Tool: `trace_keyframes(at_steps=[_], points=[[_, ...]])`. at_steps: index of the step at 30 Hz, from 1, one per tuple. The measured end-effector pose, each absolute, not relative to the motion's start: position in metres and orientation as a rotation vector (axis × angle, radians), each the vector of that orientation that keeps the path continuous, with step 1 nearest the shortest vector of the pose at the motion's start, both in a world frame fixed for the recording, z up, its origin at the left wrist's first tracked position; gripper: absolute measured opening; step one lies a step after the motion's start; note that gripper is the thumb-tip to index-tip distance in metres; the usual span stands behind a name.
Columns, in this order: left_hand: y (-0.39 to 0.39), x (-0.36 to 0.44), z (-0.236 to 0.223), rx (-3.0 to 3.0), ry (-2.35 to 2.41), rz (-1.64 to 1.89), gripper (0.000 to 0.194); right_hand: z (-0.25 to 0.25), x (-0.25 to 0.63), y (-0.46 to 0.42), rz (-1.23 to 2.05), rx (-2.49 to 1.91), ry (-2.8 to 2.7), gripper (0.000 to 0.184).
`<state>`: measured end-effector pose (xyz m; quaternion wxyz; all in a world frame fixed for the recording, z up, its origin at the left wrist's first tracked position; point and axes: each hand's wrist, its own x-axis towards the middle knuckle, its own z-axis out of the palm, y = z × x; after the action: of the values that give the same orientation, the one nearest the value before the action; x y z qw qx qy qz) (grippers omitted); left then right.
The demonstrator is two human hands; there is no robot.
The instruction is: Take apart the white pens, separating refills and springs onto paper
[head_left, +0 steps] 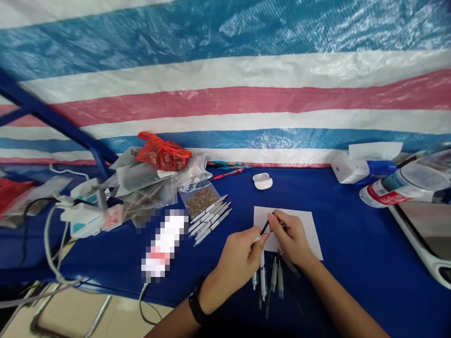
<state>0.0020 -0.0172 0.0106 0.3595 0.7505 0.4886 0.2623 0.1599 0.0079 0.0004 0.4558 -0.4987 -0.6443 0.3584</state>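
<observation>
Over a white sheet of paper (306, 230), my left hand (239, 256) and my right hand (294, 237) meet, fingers closed in a pinch. A slim dark pen piece (264, 227) runs between their fingertips. Something whitish, like part of a pen barrel, shows at my left fingertips; the fingers hide most of it. A dark pen-like part pokes out by my right fingers. Below the hands lie several loose pen parts (262, 277) with white grips. To the left, several white pens (211, 220) rest in a row, tips pointing up and right.
Behind the white pens are a bag of brown bits (202, 199), clear bags and a red plastic bag (164, 152). A white earphone case (262, 181) and coloured pens (227, 173) lie farther back. On the right stand a plastic tub (391, 188), a tissue pack and a white-edged device (423, 258).
</observation>
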Motion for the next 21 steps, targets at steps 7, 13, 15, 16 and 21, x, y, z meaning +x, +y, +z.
trace_keyframes(at_steps=[7,13,15,16,21], points=[[-0.047,0.001,0.001,1.847,1.393,0.741,0.033,-0.006,0.150,0.000,0.904,-1.148,-1.619,0.047],[-0.069,0.001,-0.002,1.671,1.487,0.778,0.037,-0.012,0.156,-0.008,0.596,-1.197,-1.185,0.046],[-0.071,0.003,-0.002,1.657,1.498,0.793,0.035,-0.014,0.155,-0.011,0.598,-1.174,-1.178,0.048],[-0.072,0.005,-0.001,1.653,1.490,0.798,0.034,-0.014,0.153,-0.013,0.616,-1.159,-1.222,0.049],[-0.070,0.008,0.003,1.533,1.434,0.855,0.029,-0.015,0.144,-0.022,0.633,-1.074,-1.459,0.048]])
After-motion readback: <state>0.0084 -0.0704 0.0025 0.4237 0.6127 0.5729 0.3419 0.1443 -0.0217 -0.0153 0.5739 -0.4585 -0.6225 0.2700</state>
